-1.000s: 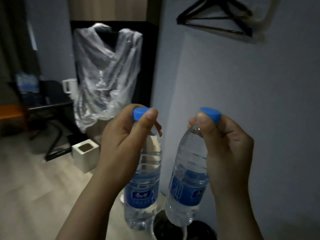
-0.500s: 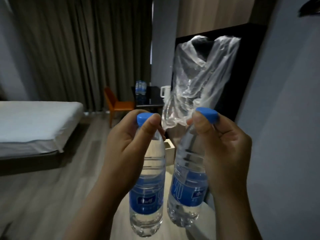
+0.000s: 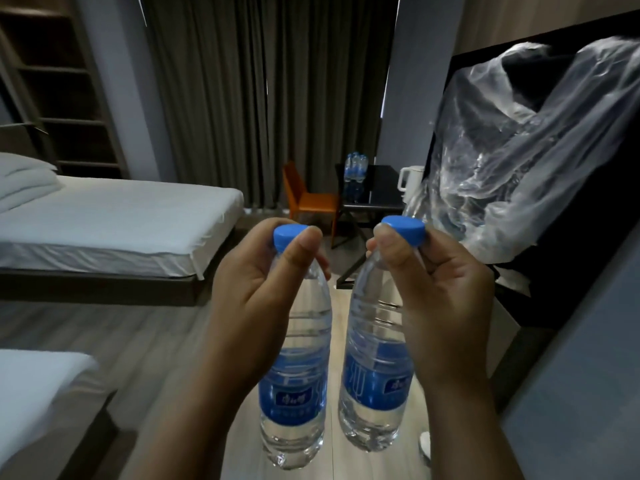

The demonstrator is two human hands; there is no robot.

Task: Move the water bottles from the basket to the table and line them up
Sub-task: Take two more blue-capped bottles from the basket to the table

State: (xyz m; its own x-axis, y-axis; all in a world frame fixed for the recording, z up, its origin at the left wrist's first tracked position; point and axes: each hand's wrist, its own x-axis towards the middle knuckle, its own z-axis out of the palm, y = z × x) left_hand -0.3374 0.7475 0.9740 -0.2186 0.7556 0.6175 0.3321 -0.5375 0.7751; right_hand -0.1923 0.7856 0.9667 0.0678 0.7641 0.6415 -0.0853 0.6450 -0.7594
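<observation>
A dim bedroom has a pale wooden floor (image 3: 145,334). Far ahead at 12 o'clock, a dark tabletop (image 3: 381,192) carries a cluster of water bottles (image 3: 355,166) and a white kettle (image 3: 408,180). An orange chair (image 3: 308,199) stands just beside it at 11 o'clock, and grey curtains (image 3: 263,98) hang behind. A white bed (image 3: 114,220) lies at 9 o'clock, and a second bed's corner (image 3: 34,393) shows at 7 o'clock. At 2 o'clock, crumpled clear plastic (image 3: 519,150) drapes over a black panel (image 3: 561,292).

Close in front, two raised hands partly hide the floor and the tabletop's legs. The left hand (image 3: 256,292) grips a first bottle (image 3: 298,393) around its blue cap, and the right hand (image 3: 440,292) grips a second bottle (image 3: 375,386) the same way. Both bottles hang upright in the air, side by side, not touching.
</observation>
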